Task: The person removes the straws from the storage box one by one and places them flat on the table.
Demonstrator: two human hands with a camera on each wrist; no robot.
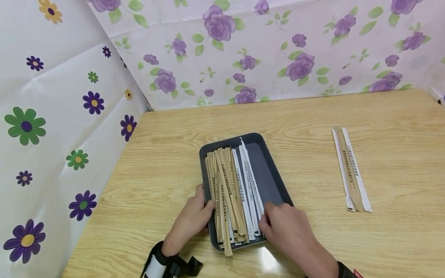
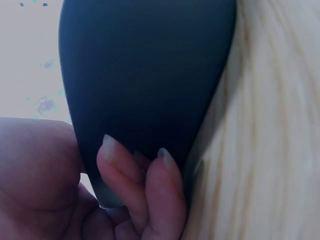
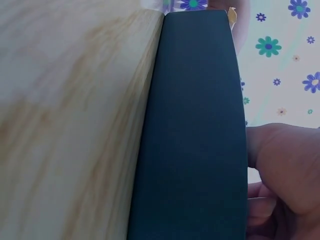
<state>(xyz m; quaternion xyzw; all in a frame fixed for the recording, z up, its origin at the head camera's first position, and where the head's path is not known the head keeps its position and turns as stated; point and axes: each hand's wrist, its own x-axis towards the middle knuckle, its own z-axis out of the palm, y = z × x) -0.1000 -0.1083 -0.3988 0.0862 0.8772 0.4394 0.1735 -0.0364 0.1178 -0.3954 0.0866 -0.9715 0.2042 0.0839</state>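
A dark grey tray (image 1: 267, 170) lies on the table, holding several paper-wrapped straws. Brown-wrapped straws (image 1: 226, 185) fill its left side, and white-wrapped straws (image 1: 245, 193) lie beside them toward the middle. My left hand (image 1: 192, 216) grips the tray's left wall, thumb over the rim; in the left wrist view its fingers (image 2: 165, 195) curl against the outside. At the tray's near right corner, my right hand (image 1: 288, 227) has its thumb and curled fingers at the lower end of the rightmost white straw (image 1: 255, 185) and seems to pinch it. The fingertips are partly hidden.
To the right on the wooden table (image 1: 313, 127) lies a separate group of straws, one brown-wrapped straw (image 1: 349, 170) between two white-wrapped straws (image 1: 356, 170). Flowered cloth (image 1: 271, 58) hangs behind the table and along its left side.
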